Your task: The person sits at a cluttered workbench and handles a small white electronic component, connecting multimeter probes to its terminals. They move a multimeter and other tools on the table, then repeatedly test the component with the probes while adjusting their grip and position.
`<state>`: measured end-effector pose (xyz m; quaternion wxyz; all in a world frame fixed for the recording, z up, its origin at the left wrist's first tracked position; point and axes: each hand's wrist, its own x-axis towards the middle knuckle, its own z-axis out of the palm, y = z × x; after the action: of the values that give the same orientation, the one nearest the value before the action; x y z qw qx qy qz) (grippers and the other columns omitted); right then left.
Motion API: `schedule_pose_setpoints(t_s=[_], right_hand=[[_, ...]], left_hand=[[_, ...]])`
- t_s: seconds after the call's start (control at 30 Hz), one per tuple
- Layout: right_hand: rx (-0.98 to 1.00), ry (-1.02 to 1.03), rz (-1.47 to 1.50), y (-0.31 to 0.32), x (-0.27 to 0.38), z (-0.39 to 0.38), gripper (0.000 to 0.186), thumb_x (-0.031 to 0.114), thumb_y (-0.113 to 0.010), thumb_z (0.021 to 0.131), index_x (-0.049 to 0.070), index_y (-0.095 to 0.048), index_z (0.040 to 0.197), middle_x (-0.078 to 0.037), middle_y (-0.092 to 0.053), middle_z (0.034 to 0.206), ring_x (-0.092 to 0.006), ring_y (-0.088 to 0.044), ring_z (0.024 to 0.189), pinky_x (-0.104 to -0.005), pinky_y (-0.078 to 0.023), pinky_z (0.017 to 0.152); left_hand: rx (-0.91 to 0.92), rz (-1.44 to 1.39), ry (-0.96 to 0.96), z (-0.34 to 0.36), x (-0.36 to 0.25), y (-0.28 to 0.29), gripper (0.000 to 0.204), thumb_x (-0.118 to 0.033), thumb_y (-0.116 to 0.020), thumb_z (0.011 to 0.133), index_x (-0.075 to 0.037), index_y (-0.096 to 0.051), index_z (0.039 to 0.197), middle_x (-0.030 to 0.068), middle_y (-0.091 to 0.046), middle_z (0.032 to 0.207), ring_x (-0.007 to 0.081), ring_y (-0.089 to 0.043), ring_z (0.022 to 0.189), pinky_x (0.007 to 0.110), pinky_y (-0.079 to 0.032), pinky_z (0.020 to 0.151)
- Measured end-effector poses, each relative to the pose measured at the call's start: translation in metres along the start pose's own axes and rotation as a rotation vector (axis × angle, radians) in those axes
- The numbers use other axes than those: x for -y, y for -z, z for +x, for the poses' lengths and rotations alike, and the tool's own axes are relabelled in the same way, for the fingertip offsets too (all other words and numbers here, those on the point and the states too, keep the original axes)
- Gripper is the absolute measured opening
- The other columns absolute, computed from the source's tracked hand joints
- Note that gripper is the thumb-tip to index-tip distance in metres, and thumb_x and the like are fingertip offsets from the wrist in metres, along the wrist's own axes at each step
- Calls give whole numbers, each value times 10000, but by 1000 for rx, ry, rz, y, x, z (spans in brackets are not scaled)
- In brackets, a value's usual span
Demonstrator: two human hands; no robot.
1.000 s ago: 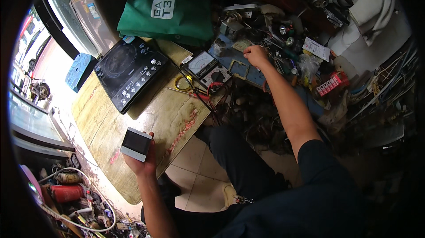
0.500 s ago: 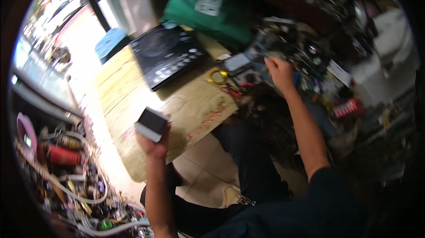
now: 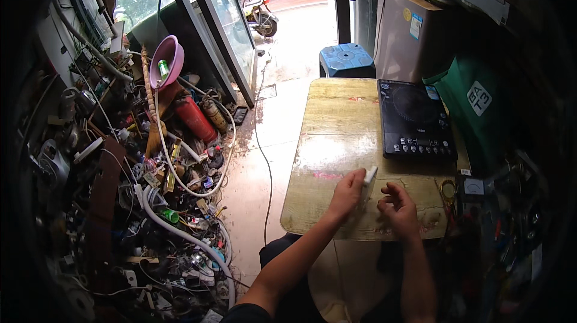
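My left hand [image 3: 348, 193] grips a small white box-shaped object [image 3: 371, 176] above the front part of the wooden table [image 3: 330, 103]. Its white edge shows past my fingers; the rest is hidden by the hand. Just to its right, my right hand [image 3: 399, 210] hovers over the table's front edge with its fingers loosely curled and apart. Nothing can be seen between them, and they do not touch the white object. Beyond both hands, a black induction cooker [image 3: 415, 115] lies on the table's right side.
A blue stool [image 3: 345, 58] stands behind the table, near a tall grey cabinet [image 3: 399, 40]. Right of the cooker rests a green bag [image 3: 460, 91]. Heaped clutter fills the left floor, with a red cylinder [image 3: 195, 119] and a pink basin [image 3: 168, 61]. Yellow-ringed scissors [image 3: 448, 189] lie at right.
My view has swung left toward the doorway. My right hand has come from the clutter on the right to beside my left hand, its fingers loosening. The white object has turned edge-on.
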<state>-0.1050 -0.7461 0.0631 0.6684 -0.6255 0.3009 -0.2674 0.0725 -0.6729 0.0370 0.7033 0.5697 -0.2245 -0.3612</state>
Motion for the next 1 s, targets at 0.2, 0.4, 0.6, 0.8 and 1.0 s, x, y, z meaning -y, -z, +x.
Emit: schedule_pose_setpoints(t_s=[0.2, 0.4, 0.6, 0.8, 1.0], right_hand=[[149, 53, 50, 8, 5, 6, 1195, -2, -920, 704, 39, -174, 1637, -179, -389, 1572, -266, -503, 1368, -363, -581, 950], [140, -29, 76, 12, 10, 8, 1179, -65, -908, 694, 22, -196, 1630, -184, -303, 1616, -238, -552, 1315, -359, -605, 933], [202, -160, 66, 20, 14, 9, 1026, -96, -840, 738, -20, -264, 1583, -210, -619, 1326, -212, -691, 1088, -330, -618, 856], [176, -51, 3, 25, 0, 11, 949, -61, -836, 747, -36, -331, 1550, -209, -676, 1242, -230, -697, 1104, -341, -600, 889], [150, -9, -236, 29, -6, 11, 939, 54, -876, 697, -40, -415, 1510, -216, -655, 1312, -270, -662, 1203, -382, -551, 992]], left_hand=[[68, 743, -395, -7, -24, -11, 517, -451, -759, 921, -5, -696, 1175, 180, -718, 1006, 298, -715, 905, 413, -563, 791], [141, 975, -423, -15, -32, -18, 572, -540, -774, 859, -64, -682, 1163, 142, -677, 1030, 352, -691, 939, 461, -564, 774], [166, 1064, -503, -16, -27, -23, 585, -562, -786, 829, -83, -684, 1150, 116, -650, 989, 333, -685, 907, 453, -564, 744], [191, 1056, -529, -20, -32, -29, 601, -566, -797, 800, -83, -685, 1140, 123, -644, 992, 337, -682, 928, 463, -560, 774], [244, 1108, -533, -22, -31, -30, 616, -567, -809, 775, -88, -682, 1141, 126, -639, 1002, 338, -669, 953, 466, -556, 800]])
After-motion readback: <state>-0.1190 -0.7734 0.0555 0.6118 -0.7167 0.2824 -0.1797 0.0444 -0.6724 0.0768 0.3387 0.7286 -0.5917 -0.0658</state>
